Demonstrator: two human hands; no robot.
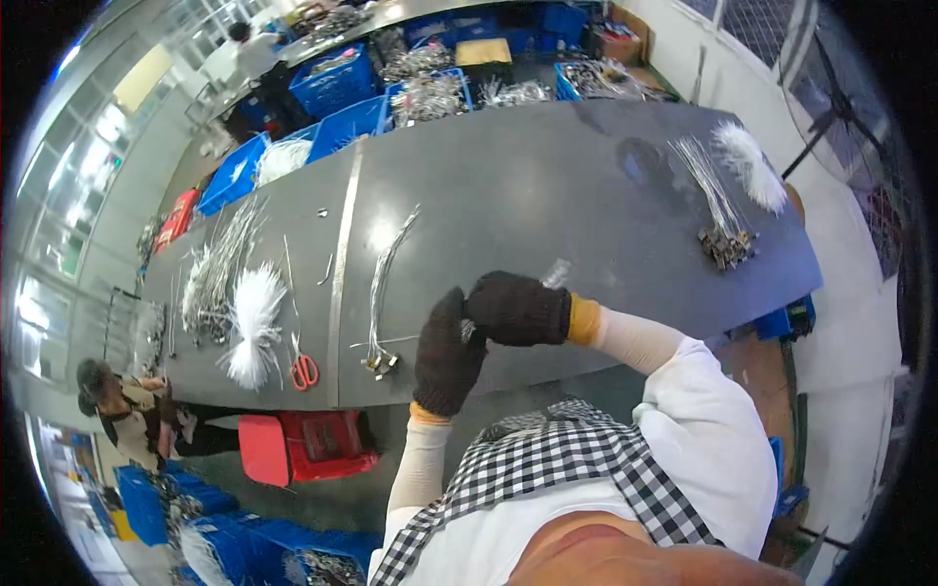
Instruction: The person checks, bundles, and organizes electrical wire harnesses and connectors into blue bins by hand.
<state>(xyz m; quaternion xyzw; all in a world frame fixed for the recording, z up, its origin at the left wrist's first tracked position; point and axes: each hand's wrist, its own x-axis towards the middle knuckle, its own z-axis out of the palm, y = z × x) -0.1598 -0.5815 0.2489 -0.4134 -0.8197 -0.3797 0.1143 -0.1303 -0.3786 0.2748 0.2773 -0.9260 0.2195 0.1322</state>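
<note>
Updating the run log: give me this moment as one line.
left hand: gloved, at thin silvery wire piece | right hand: gloved, gripping it | grey worktable: wire bundle, red-handled scissors

Pretty bright overall, daylight coming in from the windows (59, 186) on the left. Soft glare patches on the dark tabletop (547, 195). Heavy fisheye bend at the rim, black corners, and the edges go soft and smeary.

Dark knit gloves with orange cuffs cover the left hand (447, 354) and right hand (518, 309) above a grey desk (547, 186), beside red-handled scissors (304, 370), white tie bundles (256, 317), blue crates (334, 83) and a black-and-white checked apron (557, 469).
</note>
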